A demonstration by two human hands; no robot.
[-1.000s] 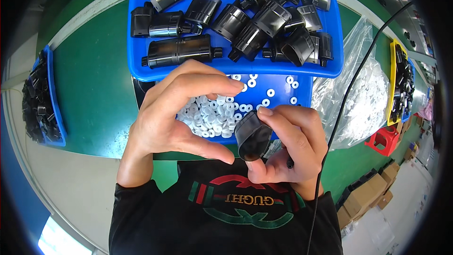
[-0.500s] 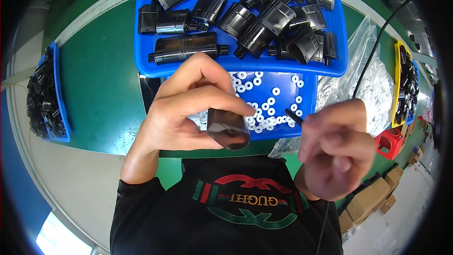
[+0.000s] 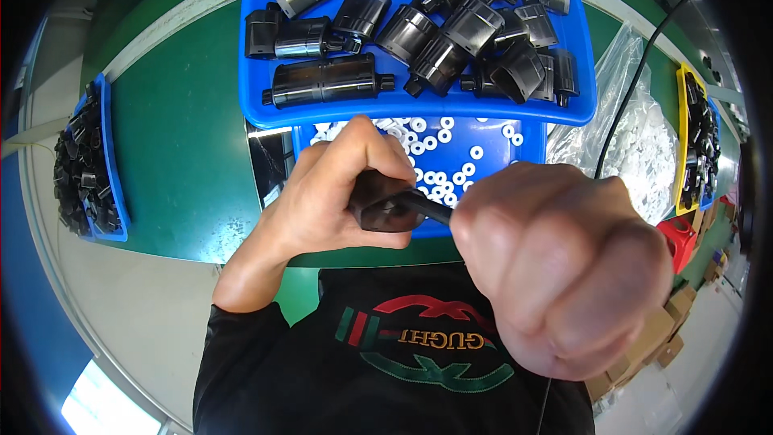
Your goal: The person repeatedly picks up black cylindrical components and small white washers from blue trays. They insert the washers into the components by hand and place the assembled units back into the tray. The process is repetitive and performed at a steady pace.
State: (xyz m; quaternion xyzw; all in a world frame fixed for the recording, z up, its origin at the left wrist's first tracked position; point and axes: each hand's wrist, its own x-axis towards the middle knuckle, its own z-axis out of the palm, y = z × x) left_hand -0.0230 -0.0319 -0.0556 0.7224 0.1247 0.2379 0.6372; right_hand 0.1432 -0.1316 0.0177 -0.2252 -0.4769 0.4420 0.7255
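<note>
My left hand is wrapped round a dark, smoky plastic shell, its end turned toward me. My right hand makes a fist around a slim black rod-shaped tool. The front of this tool meets the shell's end; whether it goes inside I cannot tell. Most of the tool is hidden in the fist. Under my hands lies a blue tray of small white rings. Beyond it stands a larger blue bin holding several glossy black plastic shells.
A clear plastic bag of white pieces lies right of the tray, with a black cable running across it. Bins of black parts stand at the far left and far right. A red plastic object is near the right edge.
My right hand has moved left and closed into a fist, bringing the tool from apart to the shell's end. The left hand has tilted the shell and wrapped it more closely.
</note>
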